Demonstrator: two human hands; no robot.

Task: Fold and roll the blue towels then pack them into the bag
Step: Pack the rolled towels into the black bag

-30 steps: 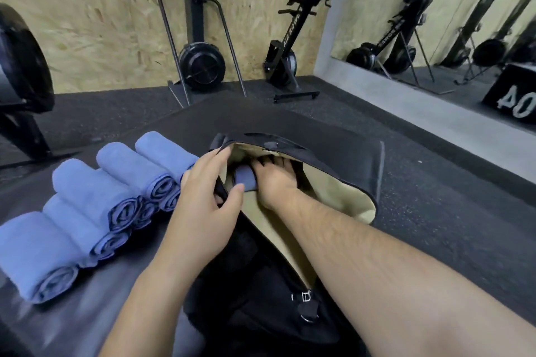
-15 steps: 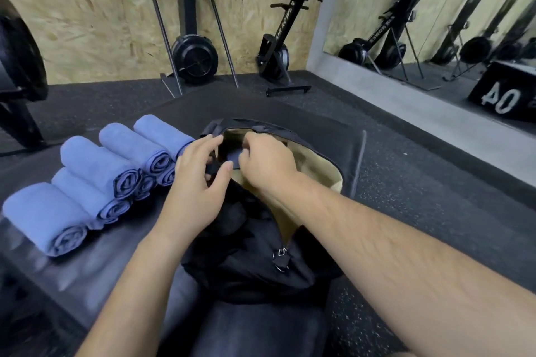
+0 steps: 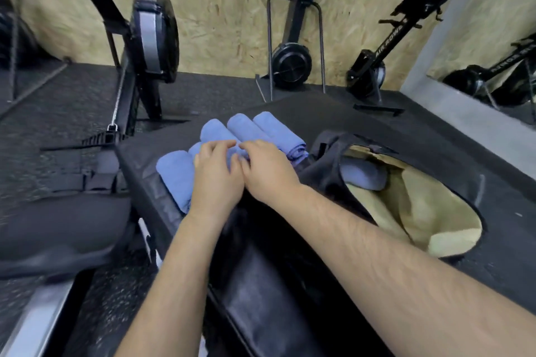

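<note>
Mid-packing, with left hand and right hand curled onto rolled blue towels just ahead. Next, lifting one rightward into open bag.

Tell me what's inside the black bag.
One rolled blue towel lies inside the black bag, on its tan lining. Whatever sits deeper, under the bag's black fabric, is hidden.

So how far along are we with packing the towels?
Done: one rolled towel lies inside the open bag, and the rest look rolled already. In hand: the left hand and right hand are on the stack of rolls beside the bag; whether they grip one is unclear. Left: several rolls to pack.
</note>
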